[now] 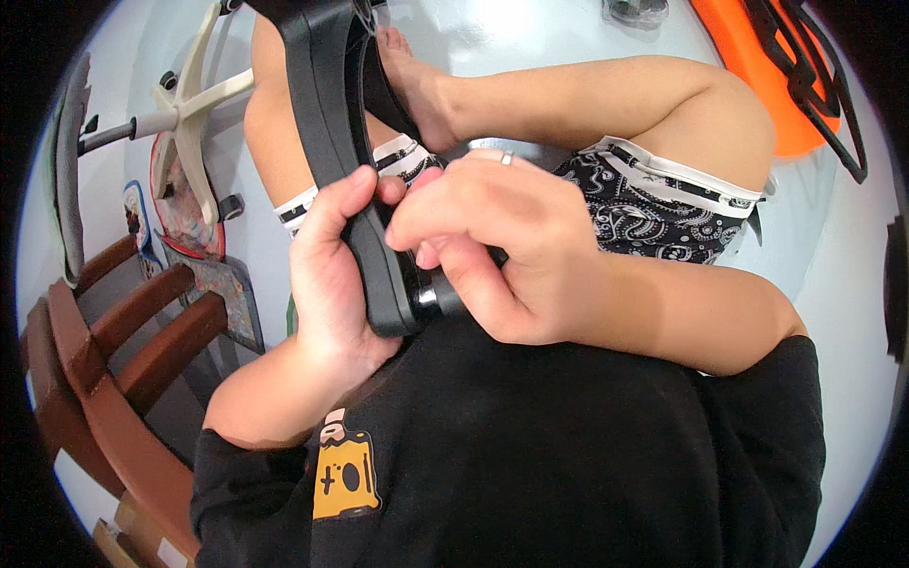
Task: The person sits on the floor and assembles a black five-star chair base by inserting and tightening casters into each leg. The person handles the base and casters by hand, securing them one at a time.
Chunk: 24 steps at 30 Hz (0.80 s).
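A long black padded loop-shaped part (327, 104), which looks like a chair armrest, stretches from the top of the view down to my chest. My left hand (331, 256) is wrapped round its lower end, thumb along the inner edge. Over the same end, my right hand (511, 237) has its fingers curled and pinched together; what they hold, if anything, is hidden. A ring sits on one of its fingers. Just below the right fingers a small shiny metal piece (426, 297) shows beside the black part. The armrest's far end runs out of view.
A cream star-shaped chair base with casters (189, 114) lies tipped at the upper left. Brown wooden furniture (123, 379) stands on the left. An orange panel with black frame pieces (776, 76) is at the upper right. My bent legs rest on the pale floor (568, 28).
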Each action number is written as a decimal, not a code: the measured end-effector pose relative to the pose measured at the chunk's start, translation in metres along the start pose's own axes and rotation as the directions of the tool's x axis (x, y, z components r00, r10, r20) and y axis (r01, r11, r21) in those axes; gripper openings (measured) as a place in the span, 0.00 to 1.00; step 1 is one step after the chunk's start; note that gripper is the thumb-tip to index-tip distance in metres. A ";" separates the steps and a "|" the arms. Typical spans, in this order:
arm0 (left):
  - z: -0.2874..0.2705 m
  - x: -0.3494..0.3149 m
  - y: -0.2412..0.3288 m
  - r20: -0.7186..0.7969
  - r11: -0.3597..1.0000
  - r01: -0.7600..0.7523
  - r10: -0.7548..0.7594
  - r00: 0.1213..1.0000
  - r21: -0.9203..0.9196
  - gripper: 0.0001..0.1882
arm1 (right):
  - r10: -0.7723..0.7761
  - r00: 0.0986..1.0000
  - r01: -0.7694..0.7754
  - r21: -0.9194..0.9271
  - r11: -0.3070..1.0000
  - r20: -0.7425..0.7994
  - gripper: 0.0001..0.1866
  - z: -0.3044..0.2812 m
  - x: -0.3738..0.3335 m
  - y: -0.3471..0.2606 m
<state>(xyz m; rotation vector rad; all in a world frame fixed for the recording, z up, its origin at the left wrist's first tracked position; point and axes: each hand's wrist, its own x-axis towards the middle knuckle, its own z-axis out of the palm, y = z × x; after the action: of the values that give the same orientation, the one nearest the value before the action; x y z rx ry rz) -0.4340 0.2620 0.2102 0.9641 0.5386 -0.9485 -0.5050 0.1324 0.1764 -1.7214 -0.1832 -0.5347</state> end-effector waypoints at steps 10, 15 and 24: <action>-0.001 0.000 0.003 0.087 0.995 0.081 -0.077 0.993 -0.053 0.10 | 0.064 0.909 -0.090 0.045 0.995 0.413 0.20 -0.029 -0.005 0.002; -0.006 0.001 -0.001 0.150 0.994 0.102 -0.096 0.984 -0.032 0.10 | 0.071 0.885 -0.048 -0.062 0.997 0.460 0.20 -0.031 -0.011 0.001; -0.008 0.001 -0.005 0.199 0.994 0.100 -0.089 0.976 -0.042 0.09 | -0.160 0.898 0.233 -0.134 0.963 0.410 0.18 -0.033 -0.019 0.011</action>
<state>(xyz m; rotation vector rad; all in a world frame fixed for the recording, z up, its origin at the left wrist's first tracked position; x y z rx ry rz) -0.4380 0.2674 0.2031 0.7928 0.4420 -1.0972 -0.5260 0.1019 0.1626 -1.9899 -0.6230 -0.3491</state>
